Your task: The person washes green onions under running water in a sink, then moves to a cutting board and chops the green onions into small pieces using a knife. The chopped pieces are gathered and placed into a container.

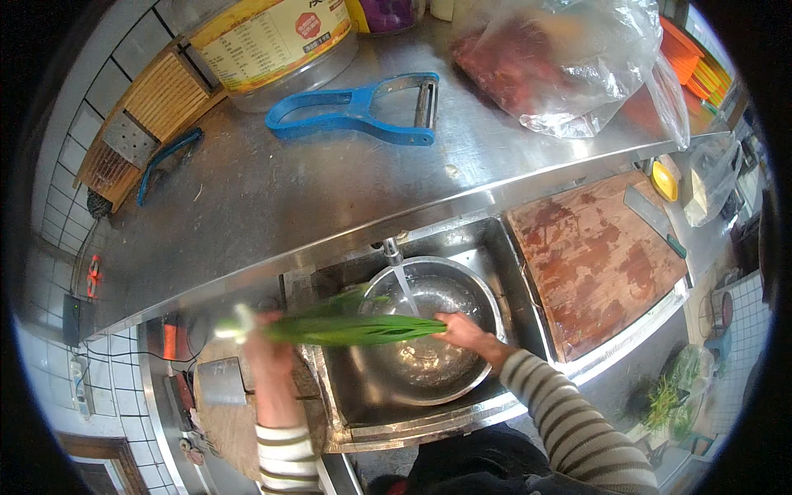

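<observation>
A bunch of long green leaves with a white root end, perhaps garlic greens or leeks, stretches sideways over the sink. My left hand, blurred, grips it close to the white end. At the leaf tips, my right hand has its fingers closed on the bunch. Below sits a round steel basin with water in it. From the faucet a stream of water runs down into the basin, behind the leaves.
Right of the sink lies a wet wooden cutting board with a knife. A cleaver rests on a round chopping block at left. The steel shelf above holds a blue peeler and a plastic bag of red contents.
</observation>
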Demonstrator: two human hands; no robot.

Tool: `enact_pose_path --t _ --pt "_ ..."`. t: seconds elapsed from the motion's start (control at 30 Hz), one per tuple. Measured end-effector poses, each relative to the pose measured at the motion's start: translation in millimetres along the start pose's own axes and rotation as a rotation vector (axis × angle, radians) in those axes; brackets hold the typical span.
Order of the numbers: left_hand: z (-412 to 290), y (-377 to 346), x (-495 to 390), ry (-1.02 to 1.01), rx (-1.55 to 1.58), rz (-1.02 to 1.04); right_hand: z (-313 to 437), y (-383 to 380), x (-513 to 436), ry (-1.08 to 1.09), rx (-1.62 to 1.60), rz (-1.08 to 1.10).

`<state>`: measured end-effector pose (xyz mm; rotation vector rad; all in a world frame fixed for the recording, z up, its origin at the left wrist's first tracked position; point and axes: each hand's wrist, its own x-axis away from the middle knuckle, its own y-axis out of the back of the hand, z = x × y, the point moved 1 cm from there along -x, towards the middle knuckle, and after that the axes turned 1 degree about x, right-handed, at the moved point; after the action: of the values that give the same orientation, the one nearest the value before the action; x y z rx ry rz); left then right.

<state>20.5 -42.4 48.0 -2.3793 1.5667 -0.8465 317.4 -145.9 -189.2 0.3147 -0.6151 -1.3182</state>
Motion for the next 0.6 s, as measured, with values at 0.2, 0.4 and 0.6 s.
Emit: enact_pose_path --t 0.2,0.4,0.6 --pt "96 26 -75 0.125 0.030 -0.019 51 65 66 -0.300 0.018 -0.084" --pt "214 -19 -23 0.297 -0.221 0.044 106 129 146 -0.301 0.234 -0.119" --pt "274 -37 37 0.272 -0.151 0.363 116 146 202 -0.326 0.290 -0.214"
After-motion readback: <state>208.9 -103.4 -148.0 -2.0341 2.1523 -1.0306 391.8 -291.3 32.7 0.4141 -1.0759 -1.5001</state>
